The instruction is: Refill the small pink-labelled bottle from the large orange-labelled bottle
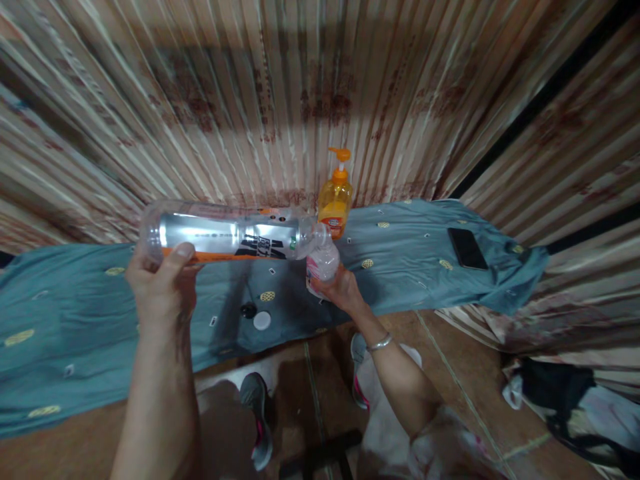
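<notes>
- Left hand (160,280): fingers closed round the base end of the large clear bottle (227,233), held level above the desk (75,313), mouth meeting the small bottle.
- Two caps (256,317), one dark, one white, lie off on the blue cloth; uncapping is evidently done.
- Small pink-labelled bottle (323,263): upright, gripped from below by the right hand (343,290); pouring appears underway, recapping left.
- Large bottle: transparent, silver-and-black label, orange stripe, nearly empty.
- Orange pump dispenser (336,200) behind; phone (467,248) far right.

The big bottle (227,235) lies level from the left hand (161,280) to the small bottle (323,263) in the right hand (340,288), pump bottle (336,200) behind, two caps (256,316) on the cloth (75,313) between the hands, phone (467,248) far right.
</notes>
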`<action>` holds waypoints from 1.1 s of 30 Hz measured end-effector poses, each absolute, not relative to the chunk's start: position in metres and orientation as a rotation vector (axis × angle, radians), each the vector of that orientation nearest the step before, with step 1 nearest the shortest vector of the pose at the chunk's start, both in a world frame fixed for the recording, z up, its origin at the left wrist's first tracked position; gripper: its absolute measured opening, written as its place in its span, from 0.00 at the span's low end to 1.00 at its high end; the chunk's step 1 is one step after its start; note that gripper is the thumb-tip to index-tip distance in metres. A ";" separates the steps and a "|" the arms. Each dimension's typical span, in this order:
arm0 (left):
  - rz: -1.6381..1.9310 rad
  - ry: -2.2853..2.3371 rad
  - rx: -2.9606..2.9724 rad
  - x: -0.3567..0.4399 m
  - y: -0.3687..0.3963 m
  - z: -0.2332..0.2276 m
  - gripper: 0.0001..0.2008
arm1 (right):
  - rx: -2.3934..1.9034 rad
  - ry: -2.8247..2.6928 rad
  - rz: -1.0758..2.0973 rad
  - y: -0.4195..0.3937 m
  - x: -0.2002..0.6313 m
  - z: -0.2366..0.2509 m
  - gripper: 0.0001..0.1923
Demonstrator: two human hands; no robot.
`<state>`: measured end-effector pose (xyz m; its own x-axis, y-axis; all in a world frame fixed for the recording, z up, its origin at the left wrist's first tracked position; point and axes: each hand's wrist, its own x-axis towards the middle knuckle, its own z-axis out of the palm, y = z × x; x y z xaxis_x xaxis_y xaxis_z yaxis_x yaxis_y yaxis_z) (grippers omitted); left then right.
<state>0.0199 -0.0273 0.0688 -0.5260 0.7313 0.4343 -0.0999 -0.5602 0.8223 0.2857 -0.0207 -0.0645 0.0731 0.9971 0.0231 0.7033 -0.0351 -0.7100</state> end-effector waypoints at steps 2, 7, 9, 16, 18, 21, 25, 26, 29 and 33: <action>2.116 1.033 1.113 0.019 -0.027 0.068 0.43 | -1.801 -1.683 0.675 -0.021 0.285 -0.064 0.34; 2.076 1.059 1.137 0.020 -0.029 0.069 0.44 | -1.808 -1.664 0.667 -0.021 0.284 -0.064 0.37; 2.089 1.057 1.125 0.020 -0.029 0.069 0.45 | -1.801 -1.662 0.663 -0.021 0.284 -0.065 0.38; 2.117 1.070 1.111 0.019 -0.028 0.067 0.43 | -1.787 -1.656 0.683 -0.021 0.286 -0.065 0.37; 2.123 1.068 1.099 0.019 -0.028 0.067 0.43 | -1.787 -1.652 0.686 -0.021 0.285 -0.064 0.37; 2.111 1.047 1.100 0.020 -0.028 0.068 0.45 | -1.784 -1.651 0.685 -0.022 0.285 -0.062 0.36; 2.106 1.037 1.112 0.022 -0.030 0.070 0.42 | -1.792 -1.669 0.694 -0.022 0.285 -0.059 0.35; 2.107 1.037 1.107 0.022 -0.030 0.070 0.42 | -1.796 -1.674 0.703 -0.022 0.285 -0.058 0.35; 2.100 1.018 1.100 0.023 -0.031 0.071 0.43 | -1.804 -1.671 0.713 -0.023 0.285 -0.057 0.36; 2.100 1.007 1.099 0.023 -0.031 0.071 0.43 | -1.804 -1.662 0.688 -0.023 0.285 -0.059 0.37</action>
